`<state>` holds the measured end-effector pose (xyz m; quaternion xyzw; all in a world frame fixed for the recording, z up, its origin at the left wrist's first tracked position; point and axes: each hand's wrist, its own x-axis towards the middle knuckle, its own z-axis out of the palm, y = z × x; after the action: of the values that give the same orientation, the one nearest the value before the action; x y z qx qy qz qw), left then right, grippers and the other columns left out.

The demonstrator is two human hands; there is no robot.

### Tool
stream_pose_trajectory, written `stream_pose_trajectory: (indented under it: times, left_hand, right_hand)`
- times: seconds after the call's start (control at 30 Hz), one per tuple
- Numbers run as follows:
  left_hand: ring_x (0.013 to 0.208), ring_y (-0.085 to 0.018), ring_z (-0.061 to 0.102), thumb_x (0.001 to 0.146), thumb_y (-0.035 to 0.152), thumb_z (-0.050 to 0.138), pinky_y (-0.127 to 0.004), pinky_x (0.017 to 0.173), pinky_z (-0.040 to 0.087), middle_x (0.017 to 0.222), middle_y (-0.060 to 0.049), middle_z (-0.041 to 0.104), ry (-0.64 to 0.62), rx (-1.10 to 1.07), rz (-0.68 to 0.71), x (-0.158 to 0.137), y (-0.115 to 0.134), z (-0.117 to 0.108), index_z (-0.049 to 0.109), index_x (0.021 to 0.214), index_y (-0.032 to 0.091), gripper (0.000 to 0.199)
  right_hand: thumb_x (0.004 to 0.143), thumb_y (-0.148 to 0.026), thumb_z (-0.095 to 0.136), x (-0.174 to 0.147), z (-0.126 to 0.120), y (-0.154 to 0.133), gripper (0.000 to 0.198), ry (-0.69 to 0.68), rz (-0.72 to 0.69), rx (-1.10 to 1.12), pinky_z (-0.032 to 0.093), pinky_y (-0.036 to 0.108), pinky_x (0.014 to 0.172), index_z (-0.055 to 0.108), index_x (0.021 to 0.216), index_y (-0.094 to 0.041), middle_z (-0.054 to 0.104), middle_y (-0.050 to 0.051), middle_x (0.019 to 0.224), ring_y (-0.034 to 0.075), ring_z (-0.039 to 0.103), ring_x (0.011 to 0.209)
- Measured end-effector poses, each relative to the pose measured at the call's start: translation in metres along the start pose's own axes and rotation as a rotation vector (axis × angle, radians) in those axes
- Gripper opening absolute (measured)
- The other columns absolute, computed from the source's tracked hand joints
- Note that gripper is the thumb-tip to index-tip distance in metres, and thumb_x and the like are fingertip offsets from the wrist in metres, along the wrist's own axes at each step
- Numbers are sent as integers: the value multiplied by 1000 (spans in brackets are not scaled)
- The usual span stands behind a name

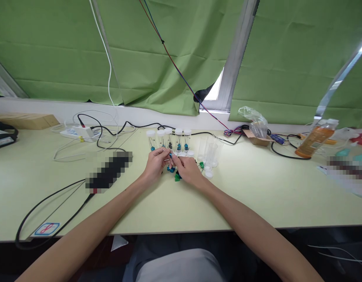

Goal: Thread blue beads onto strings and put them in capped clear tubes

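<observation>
Both hands (170, 164) pinch small blue pieces (170, 169) beside clear capped tubes (169, 140).

Five capped tubes (169, 140) stand in a row on the desk (257, 196), each with a small blue or dark part at the bottom. Three uncapped tubes (209, 152) stand just to their right, with two loose white caps (208, 172) beside them. Two hands (171, 164) meet over a little heap of blue and green parts (176, 176), too small to count. One orange bottle (314, 141), one power strip (81, 133) and one cardboard box (25, 120) lie farther off
</observation>
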<state>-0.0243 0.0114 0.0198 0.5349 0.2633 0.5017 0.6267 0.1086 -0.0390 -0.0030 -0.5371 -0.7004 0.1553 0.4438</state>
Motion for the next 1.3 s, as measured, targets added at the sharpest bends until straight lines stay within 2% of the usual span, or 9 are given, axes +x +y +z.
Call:
stream_pose_trajectory:
  times: [0.7, 1.0, 1.3]
  left_hand:
    - [47, -14, 56, 74, 27, 71, -26, 42, 44, 57, -1, 55, -17, 7, -12, -1, 0, 0, 60, 66, 14, 19]
    - [50, -12, 55, 71, 28, 74, -25, 43, 45, 66, -4, 59, 2, -6, -8, 0, -2, -1, 61, 66, 13, 21]
    - [50, -11, 55, 69, 29, 75, -26, 42, 44, 72, -4, 61, 14, -17, -14, 0, -2, 0, 62, 65, 13, 21]
  right_hand:
    - [104, -44, 21, -2, -2, -3, 63, -31, 18, -2, 41, 23, 75, 73, 77, -20, 69, 3, 71, 12, 62, 69]
    - [102, -47, 31, -1, 0, -2, 57, -32, 34, -55, 42, 24, 69, 73, 74, -20, 68, 3, 66, 15, 64, 70]
    - [101, -51, 31, -2, 1, 0, 61, -51, 36, -38, 41, 24, 68, 71, 68, -19, 68, 3, 65, 14, 64, 68]
